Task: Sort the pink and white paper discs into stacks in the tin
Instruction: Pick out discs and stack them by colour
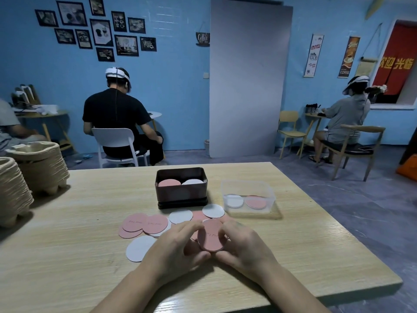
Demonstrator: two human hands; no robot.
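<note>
My left hand (pixel 174 243) and my right hand (pixel 242 242) together grip a small stack of pink discs (pixel 209 234), tilted up just above the table. Loose pink discs (pixel 144 223) and white discs (pixel 180 216) lie scattered on the wooden table in front of the hands; one white disc (pixel 138 248) lies left of my left hand. The dark tin (pixel 181 195) stands behind them, holding a pink stack (pixel 169 183) on its left and a white stack (pixel 193 182) on its right.
A clear plastic box (pixel 248 197) right of the tin holds a white and a pink disc. Stacks of pulp trays (pixel 33 168) stand at the table's left edge. People sit on chairs at other tables behind.
</note>
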